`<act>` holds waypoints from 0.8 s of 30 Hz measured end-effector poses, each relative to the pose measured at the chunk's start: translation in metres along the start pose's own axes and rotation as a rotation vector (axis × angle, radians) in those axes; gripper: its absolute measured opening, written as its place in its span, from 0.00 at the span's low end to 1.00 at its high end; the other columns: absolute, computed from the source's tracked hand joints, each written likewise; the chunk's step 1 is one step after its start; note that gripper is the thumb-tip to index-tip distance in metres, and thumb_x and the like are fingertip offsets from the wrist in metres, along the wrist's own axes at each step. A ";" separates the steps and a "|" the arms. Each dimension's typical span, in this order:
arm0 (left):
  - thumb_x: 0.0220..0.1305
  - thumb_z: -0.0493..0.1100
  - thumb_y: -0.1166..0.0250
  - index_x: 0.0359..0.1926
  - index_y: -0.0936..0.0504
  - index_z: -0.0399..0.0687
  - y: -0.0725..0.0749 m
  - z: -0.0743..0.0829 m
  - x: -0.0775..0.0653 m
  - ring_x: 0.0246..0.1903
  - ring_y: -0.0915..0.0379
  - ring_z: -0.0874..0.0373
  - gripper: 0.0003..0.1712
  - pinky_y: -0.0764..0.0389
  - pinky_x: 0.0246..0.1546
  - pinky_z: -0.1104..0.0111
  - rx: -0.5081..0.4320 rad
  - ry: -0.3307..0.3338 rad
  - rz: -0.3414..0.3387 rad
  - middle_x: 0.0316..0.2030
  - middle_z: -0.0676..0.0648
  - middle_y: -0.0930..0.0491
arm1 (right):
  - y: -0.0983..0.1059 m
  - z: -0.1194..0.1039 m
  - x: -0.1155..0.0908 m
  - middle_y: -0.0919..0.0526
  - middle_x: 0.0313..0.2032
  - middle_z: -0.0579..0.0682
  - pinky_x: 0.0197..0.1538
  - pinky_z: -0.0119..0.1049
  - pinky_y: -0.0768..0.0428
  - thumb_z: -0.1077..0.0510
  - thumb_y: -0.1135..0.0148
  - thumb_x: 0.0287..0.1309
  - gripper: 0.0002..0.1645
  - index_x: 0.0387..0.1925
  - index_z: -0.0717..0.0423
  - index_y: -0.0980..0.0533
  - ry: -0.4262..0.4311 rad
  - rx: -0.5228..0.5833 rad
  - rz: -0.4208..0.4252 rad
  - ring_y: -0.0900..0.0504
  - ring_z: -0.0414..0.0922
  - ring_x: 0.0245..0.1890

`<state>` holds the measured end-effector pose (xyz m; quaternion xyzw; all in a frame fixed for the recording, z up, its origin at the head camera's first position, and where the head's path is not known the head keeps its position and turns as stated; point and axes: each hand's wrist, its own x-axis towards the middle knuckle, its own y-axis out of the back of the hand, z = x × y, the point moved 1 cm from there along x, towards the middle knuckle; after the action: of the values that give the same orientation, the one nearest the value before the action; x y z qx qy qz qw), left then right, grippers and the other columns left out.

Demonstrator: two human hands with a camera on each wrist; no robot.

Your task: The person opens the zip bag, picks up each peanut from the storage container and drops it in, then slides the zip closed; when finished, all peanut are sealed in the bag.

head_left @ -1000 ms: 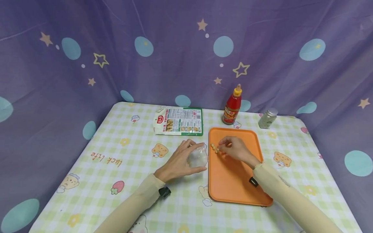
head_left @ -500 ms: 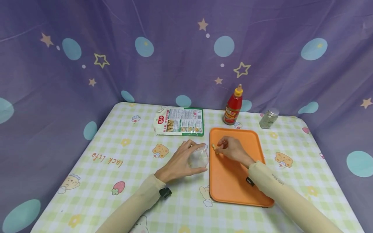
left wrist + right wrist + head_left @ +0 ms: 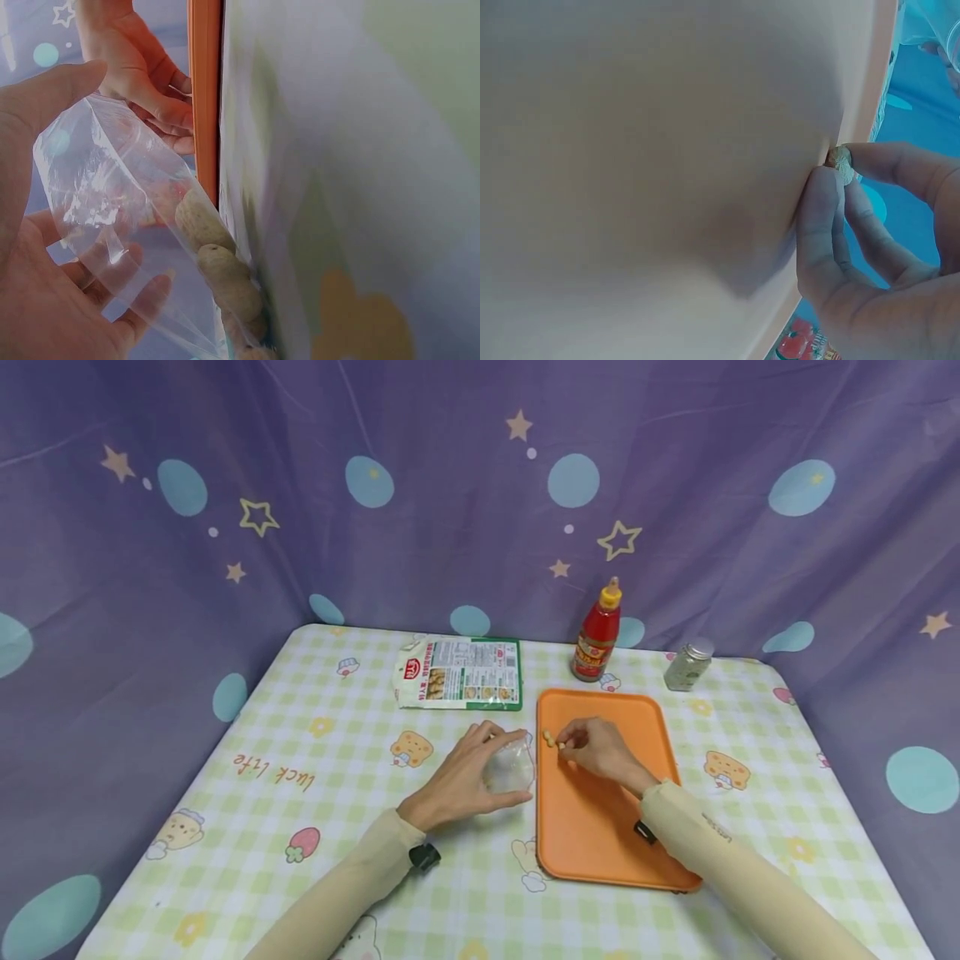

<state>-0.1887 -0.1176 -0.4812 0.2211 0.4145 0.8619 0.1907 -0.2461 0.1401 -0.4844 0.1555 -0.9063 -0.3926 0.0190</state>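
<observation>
My left hand [image 3: 465, 778] holds a clear plastic bag [image 3: 112, 180] beside the tray's left edge, thumb and fingers spread around it. Several unshelled peanuts [image 3: 229, 285] lie low in the bag in the left wrist view. Over the upper left part of the orange tray [image 3: 600, 835], my right hand [image 3: 602, 750] pinches a peanut [image 3: 841, 161] between thumb and fingertips, close to the tray's surface. Just left of those fingertips, in the head view, a peanut [image 3: 548, 738] rests on the tray. Part of the pinched peanut is hidden by the fingers.
A white and green printed food packet [image 3: 461, 673] lies at the back of the checked tablecloth [image 3: 330, 810]. Behind the tray stand a red sauce bottle [image 3: 597, 635] with a yellow cap and, farther right, a small seasoning jar [image 3: 687, 666]. A patterned curtain [image 3: 465, 527] hangs behind the table.
My right hand has come slightly down and left to the peanuts on the tray, and its fingertips have closed on one. The left hand and the bag have stayed in place.
</observation>
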 end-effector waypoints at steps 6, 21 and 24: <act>0.55 0.68 0.24 0.76 0.30 0.59 -0.001 0.001 -0.003 0.55 0.36 0.61 0.51 0.28 0.55 0.62 -0.016 0.012 0.006 0.55 0.56 0.29 | -0.001 0.002 -0.003 0.13 0.32 0.50 0.38 0.35 0.24 0.64 0.28 0.58 0.07 0.40 0.57 0.14 0.010 0.004 0.006 0.19 0.41 0.33; 0.55 0.68 0.24 0.76 0.29 0.58 -0.002 0.002 -0.002 0.54 0.36 0.61 0.51 0.28 0.55 0.62 -0.004 -0.002 0.006 0.55 0.56 0.29 | -0.001 -0.006 -0.019 0.12 0.34 0.49 0.37 0.34 0.21 0.62 0.28 0.61 0.06 0.41 0.55 0.15 0.016 0.070 0.033 0.17 0.41 0.32; 0.55 0.68 0.24 0.76 0.29 0.57 -0.002 0.002 0.000 0.54 0.36 0.61 0.51 0.28 0.54 0.62 -0.002 -0.015 0.014 0.55 0.55 0.29 | 0.000 -0.013 -0.024 0.12 0.34 0.50 0.38 0.35 0.18 0.62 0.27 0.61 0.08 0.42 0.57 0.15 0.061 0.080 0.044 0.15 0.42 0.32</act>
<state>-0.1868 -0.1149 -0.4818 0.2301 0.4108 0.8620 0.1880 -0.2208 0.1381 -0.4729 0.1482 -0.9234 -0.3507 0.0489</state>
